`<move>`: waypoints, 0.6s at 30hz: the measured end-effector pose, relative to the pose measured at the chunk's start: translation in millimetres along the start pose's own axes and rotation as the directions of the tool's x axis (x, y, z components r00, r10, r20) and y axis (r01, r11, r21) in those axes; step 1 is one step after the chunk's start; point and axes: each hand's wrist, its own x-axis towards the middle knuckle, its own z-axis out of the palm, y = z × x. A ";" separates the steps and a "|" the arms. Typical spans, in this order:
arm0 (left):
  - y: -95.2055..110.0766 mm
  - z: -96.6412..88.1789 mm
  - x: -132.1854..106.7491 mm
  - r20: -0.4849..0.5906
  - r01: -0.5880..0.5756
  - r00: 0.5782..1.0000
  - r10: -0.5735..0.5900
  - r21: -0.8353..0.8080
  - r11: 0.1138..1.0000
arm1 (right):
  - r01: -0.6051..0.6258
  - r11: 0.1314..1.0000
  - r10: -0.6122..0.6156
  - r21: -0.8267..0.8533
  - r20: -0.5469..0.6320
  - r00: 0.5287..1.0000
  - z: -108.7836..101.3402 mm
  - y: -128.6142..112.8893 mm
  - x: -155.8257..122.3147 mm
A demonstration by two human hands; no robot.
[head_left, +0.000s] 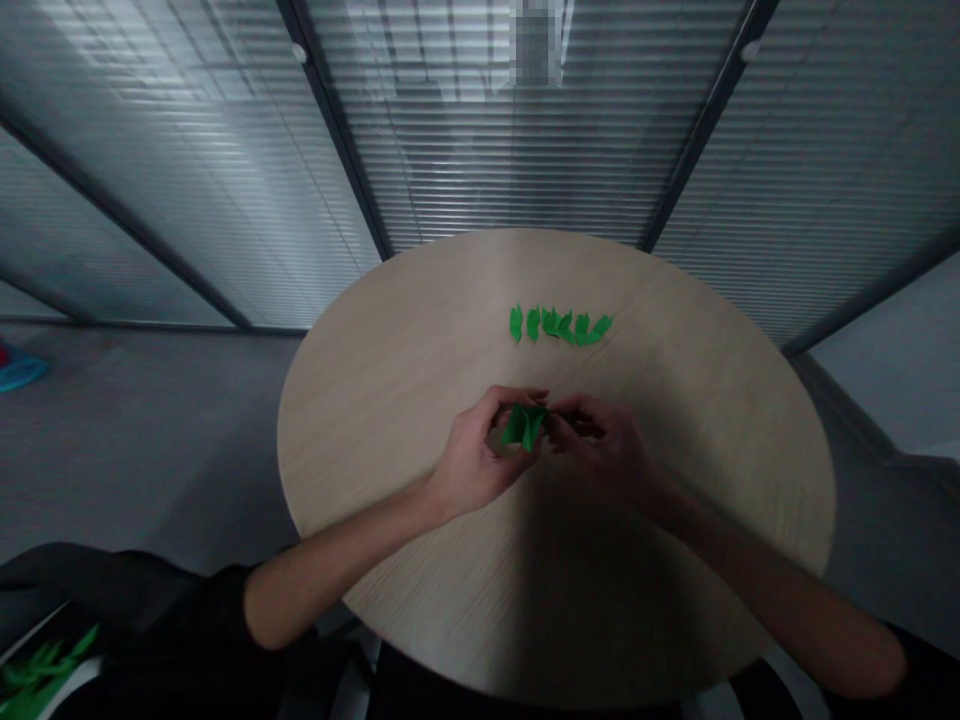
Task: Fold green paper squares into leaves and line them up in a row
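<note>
A piece of folded green paper is held above the middle of the round table. My left hand is closed on it, thumb below and fingers above, around its left side. From the right, my right hand pinches at the paper's right edge with its fingertips. Several small green folded paper pieces lie in a row on the wooden tabletop, beyond my hands. The fine shape of the held paper is partly covered by my fingers.
The round wooden table stands against a glass partition with blinds. At the lower left, more green pieces lie in a white-edged container. A blue object rests on the floor at far left.
</note>
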 end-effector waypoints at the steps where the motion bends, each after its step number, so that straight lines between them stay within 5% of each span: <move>1: -0.1 0.0 -0.2 -0.004 -0.009 1.000 0.009 -0.004 1.000 | -0.008 1.000 0.008 0.001 -0.002 1.000 -0.1 -0.3 0.2; 18: 1.7 -4.6 0.0 0.069 -0.081 0.995 0.075 0.095 0.992 | -0.004 1.000 0.005 0.030 -0.020 1.000 -0.3 -1.5 -0.2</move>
